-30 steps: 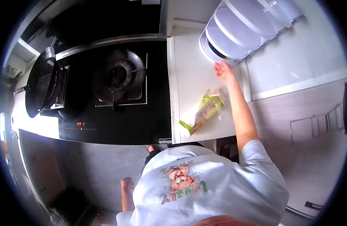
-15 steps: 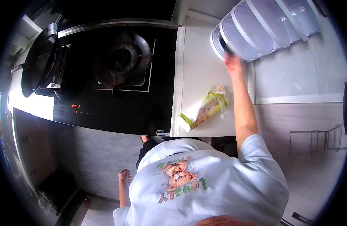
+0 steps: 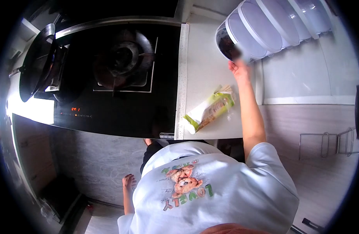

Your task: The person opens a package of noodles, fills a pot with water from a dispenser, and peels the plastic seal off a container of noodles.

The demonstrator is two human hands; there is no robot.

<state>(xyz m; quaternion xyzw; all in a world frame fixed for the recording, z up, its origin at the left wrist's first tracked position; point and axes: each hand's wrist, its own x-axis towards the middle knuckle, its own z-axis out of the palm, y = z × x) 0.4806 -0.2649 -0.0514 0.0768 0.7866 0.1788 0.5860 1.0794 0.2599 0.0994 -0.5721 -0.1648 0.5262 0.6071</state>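
My right hand (image 3: pixel 238 70) reaches up to the lowest tier of a stack of translucent white covered tiers (image 3: pixel 261 31). Its fingers are bent at that tier's near edge, and a blurred patch hides what they grip. The tier shows an opening with dark brown contents (image 3: pixel 228 45) inside. Below the hand, on the white counter (image 3: pixel 203 62), lies a crumpled green and white plastic packet (image 3: pixel 210 111), with thin pale sticks poking out at one end. My left hand (image 3: pixel 129 182) hangs low beside my body, its fingers loosely apart and holding nothing.
To the left is a black glass cooktop (image 3: pixel 129 111) with a round burner (image 3: pixel 125 56) and lit red digits. A dark wok (image 3: pixel 39 64) stands tilted at its far left. A wire rack (image 3: pixel 325 144) is at the right.
The dark opening in the lowest tier has become much wider, showing more of the contents. My right hand stays at the tier's edge, fingers slightly shifted. The left hand hangs as before.
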